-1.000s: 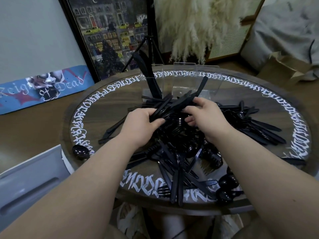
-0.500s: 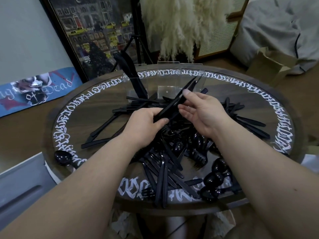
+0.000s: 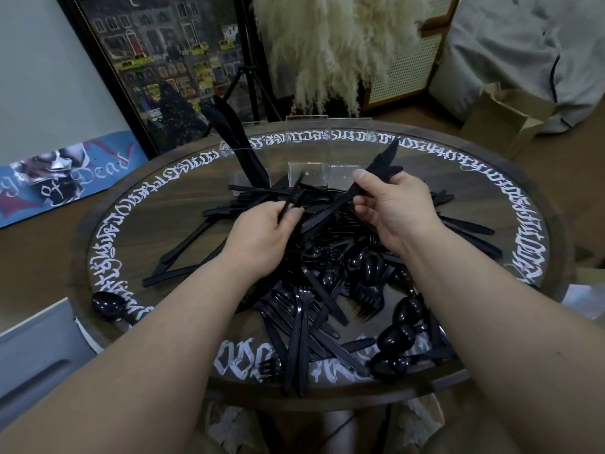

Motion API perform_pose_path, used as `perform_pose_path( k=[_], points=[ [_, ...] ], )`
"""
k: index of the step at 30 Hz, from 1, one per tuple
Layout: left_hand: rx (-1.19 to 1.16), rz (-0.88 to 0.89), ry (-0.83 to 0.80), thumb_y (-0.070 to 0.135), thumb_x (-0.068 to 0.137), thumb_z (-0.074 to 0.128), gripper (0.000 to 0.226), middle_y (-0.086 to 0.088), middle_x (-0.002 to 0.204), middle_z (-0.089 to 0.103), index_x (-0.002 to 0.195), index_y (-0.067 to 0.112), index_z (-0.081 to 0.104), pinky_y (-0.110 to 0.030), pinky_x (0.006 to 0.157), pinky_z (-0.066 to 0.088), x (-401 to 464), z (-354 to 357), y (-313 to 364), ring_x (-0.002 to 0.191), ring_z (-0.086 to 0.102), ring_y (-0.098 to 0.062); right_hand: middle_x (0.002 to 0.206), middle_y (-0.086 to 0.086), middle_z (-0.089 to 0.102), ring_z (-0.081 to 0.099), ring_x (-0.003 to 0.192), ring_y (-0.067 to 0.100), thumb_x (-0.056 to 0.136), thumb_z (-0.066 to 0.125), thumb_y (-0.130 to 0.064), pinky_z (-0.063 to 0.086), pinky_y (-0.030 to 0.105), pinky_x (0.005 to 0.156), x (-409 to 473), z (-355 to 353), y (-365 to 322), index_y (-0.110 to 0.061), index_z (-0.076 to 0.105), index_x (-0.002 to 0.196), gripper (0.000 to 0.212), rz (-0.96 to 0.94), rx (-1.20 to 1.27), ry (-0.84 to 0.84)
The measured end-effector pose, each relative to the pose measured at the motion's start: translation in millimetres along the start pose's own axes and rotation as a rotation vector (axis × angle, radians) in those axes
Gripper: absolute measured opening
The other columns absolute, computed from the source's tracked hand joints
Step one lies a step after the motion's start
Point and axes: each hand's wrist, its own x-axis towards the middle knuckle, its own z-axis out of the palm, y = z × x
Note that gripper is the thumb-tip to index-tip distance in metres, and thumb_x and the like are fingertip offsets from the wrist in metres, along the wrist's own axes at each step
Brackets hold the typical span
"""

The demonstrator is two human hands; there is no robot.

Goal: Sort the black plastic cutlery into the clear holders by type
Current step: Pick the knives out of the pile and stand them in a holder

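Note:
A heap of black plastic cutlery (image 3: 330, 280) covers the middle of the round table (image 3: 137, 211): knives, forks and spoons mixed. My right hand (image 3: 397, 208) grips a bunch of black knives (image 3: 376, 172) that point up and to the right. My left hand (image 3: 262, 234) pinches a thin black piece (image 3: 293, 194) above the heap. Clear holders (image 3: 307, 149) stand at the table's far side. The leftmost holder has several black knives (image 3: 234, 139) leaning in it; the other compartments look empty.
A lone black spoon (image 3: 108, 306) lies near the table's left edge. A framed picture (image 3: 163, 60), a tripod and pampas grass (image 3: 330, 44) stand behind the table. A cardboard box (image 3: 504, 116) sits at the right, a grey bin (image 3: 32, 355) at the lower left.
The bunch of knives passed from my left hand into my right hand, which has drawn it up and to the right. My left hand now pinches a single thin piece.

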Motion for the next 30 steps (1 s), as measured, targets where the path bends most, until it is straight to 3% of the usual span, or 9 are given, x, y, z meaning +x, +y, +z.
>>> perform_pose_path(
  k=[4, 8, 11, 15, 17, 21, 25, 28, 30],
  points=[
    [0.059, -0.039, 0.076, 0.035, 0.1, 0.043, 0.032, -0.003, 0.104, 0.065, 0.109, 0.018, 0.069, -0.031, 0.083, 0.043, 3.6, -5.1, -5.4, 0.1, 0.058, -0.022, 0.077, 0.007, 0.063, 0.056, 0.051, 0.009, 0.087, 0.068, -0.011, 0.049, 0.019, 0.049, 3.2, -7.2, 2.0, -0.007, 0.059, 0.087, 0.01, 0.002, -0.034, 0.011],
    [-0.079, -0.081, 0.094, 0.037, 0.097, 0.049, 0.032, 0.006, 0.072, 0.064, 0.096, 0.014, 0.071, -0.031, 0.072, 0.046, 3.5, -6.3, -5.8, 0.068, 0.056, -0.014, 0.083, 0.009, 0.064, 0.056, 0.054, 0.01, 0.09, 0.065, -0.016, 0.048, 0.019, 0.049, 5.6, -9.6, 4.1, -0.007, 0.059, 0.09, 0.011, 0.014, -0.074, -0.025],
    [-0.215, -0.103, 0.12, 0.034, 0.097, 0.051, 0.027, 0.006, 0.065, 0.059, 0.093, 0.018, 0.072, -0.026, 0.06, 0.043, 5.0, -6.6, -1.2, 0.056, 0.052, -0.008, 0.086, 0.008, 0.062, 0.058, 0.069, 0.016, 0.094, 0.059, -0.02, 0.048, 0.023, 0.054, 7.6, -8.1, 4.9, -0.012, 0.058, 0.089, 0.009, -0.006, -0.129, -0.032],
    [-0.349, -0.109, 0.069, 0.031, 0.099, 0.046, 0.024, 0.007, 0.06, 0.05, 0.09, 0.028, 0.068, -0.023, 0.054, 0.039, 6.8, -7.9, 2.8, 0.049, 0.044, -0.006, 0.072, 0.006, 0.055, 0.066, 0.066, 0.021, 0.102, 0.041, -0.015, 0.058, 0.034, 0.066, 0.2, 1.0, 1.0, -0.011, 0.049, 0.093, 0.012, 0.008, 0.016, -0.116],
    [-0.362, -0.09, 0.019, 0.033, 0.1, 0.045, 0.026, 0.007, 0.059, 0.046, 0.089, 0.029, 0.068, -0.026, 0.057, 0.035, 7.7, -6.7, 3.5, 0.051, 0.041, -0.008, 0.066, 0.005, 0.054, 0.062, 0.056, 0.02, 0.103, 0.037, -0.015, 0.058, 0.037, 0.064, -3.6, 6.5, 0.6, -0.013, 0.046, 0.092, 0.014, 0.004, 0.02, -0.141],
    [-0.313, -0.089, -0.063, 0.035, 0.098, 0.049, 0.027, 0.011, 0.053, 0.047, 0.09, 0.022, 0.072, -0.025, 0.056, 0.036, 7.0, -3.7, 8.1, 0.048, 0.042, -0.006, 0.057, -0.004, 0.038, 0.031, 0.045, 0.009, 0.099, 0.044, -0.018, 0.032, 0.024, 0.045, -3.4, 13.5, 0.5, -0.019, 0.047, 0.086, 0.013, -0.076, -0.21, -0.141],
    [-0.27, -0.102, -0.087, 0.033, 0.094, 0.056, 0.037, 0.005, 0.049, 0.053, 0.084, 0.0, 0.07, -0.012, 0.044, 0.036, 4.7, -2.8, 11.0, 0.039, 0.044, -0.002, 0.052, -0.008, 0.035, 0.029, 0.041, 0.006, 0.092, 0.058, -0.02, 0.027, 0.022, 0.042, -5.8, 17.9, 5.3, -0.018, 0.057, 0.088, 0.005, -0.027, -0.36, -0.284],
    [-0.261, -0.073, -0.148, 0.031, 0.094, 0.058, 0.027, 0.008, 0.048, 0.058, 0.075, 0.013, 0.064, -0.009, 0.044, 0.036, 1.5, -4.7, 13.8, 0.039, 0.048, 0.001, 0.051, -0.004, 0.032, 0.024, 0.042, 0.009, 0.092, 0.058, -0.015, 0.023, 0.021, 0.04, -7.4, 19.1, 8.3, -0.015, 0.055, 0.085, 0.008, 0.022, -0.331, -0.378],
    [-0.295, -0.068, -0.15, 0.037, 0.094, 0.055, 0.026, 0.004, 0.059, 0.063, 0.078, 0.017, 0.06, -0.013, 0.047, 0.042, 0.5, -6.3, 16.7, 0.043, 0.054, -0.004, 0.051, -0.004, 0.033, 0.024, 0.043, 0.009, 0.092, 0.058, -0.013, 0.024, 0.021, 0.04, -6.4, 18.4, 7.9, -0.016, 0.053, 0.077, 0.016, 0.009, -0.346, -0.368]
  ],
)
